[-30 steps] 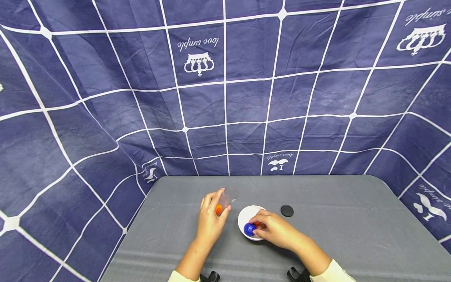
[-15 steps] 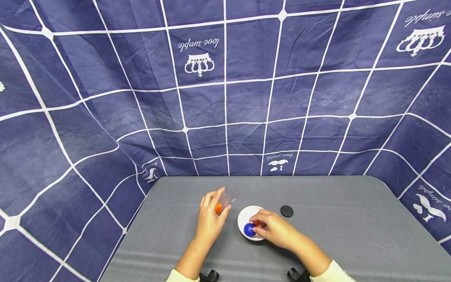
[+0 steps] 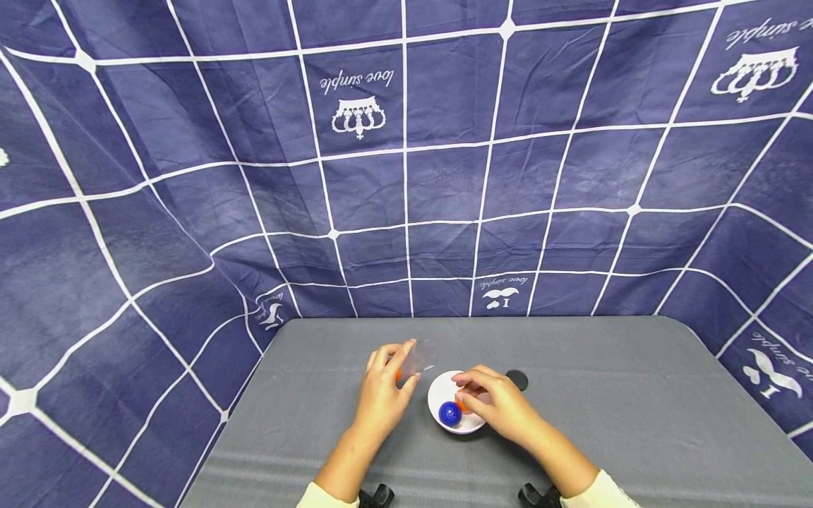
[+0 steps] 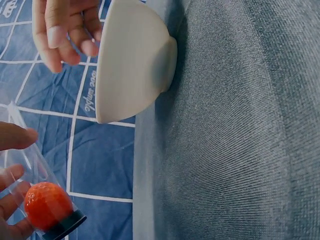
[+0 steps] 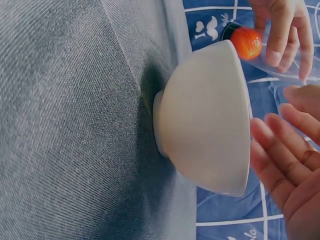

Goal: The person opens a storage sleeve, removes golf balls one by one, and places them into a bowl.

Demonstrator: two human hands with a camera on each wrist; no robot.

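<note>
My left hand [image 3: 384, 391] grips a clear tube [image 3: 420, 358], tilted with its far end toward the right. A dimpled orange golf ball [image 4: 48, 205] sits inside at the black-capped end [image 4: 65, 226]. Right of it stands a white bowl [image 3: 442, 386], upright on the table. It holds a blue golf ball [image 3: 450, 414] and an orange one, partly covered by my right fingers. My right hand [image 3: 502, 406] hovers over the bowl's right side, fingers loosely bent and spread. In the right wrist view its fingertips [image 5: 259, 131] are right at the rim, with nothing between them.
A round black lid [image 3: 519, 379] lies just beyond the right hand, partly hidden by it. The grey table [image 3: 622, 409] runs back to a blue curtain [image 3: 444, 176] with white lines, which also encloses both sides.
My right hand has lifted slightly and its fingers have spread, so more of the bowl's orange golf ball shows. My left hand has shifted slightly right, tilting the tube further.
</note>
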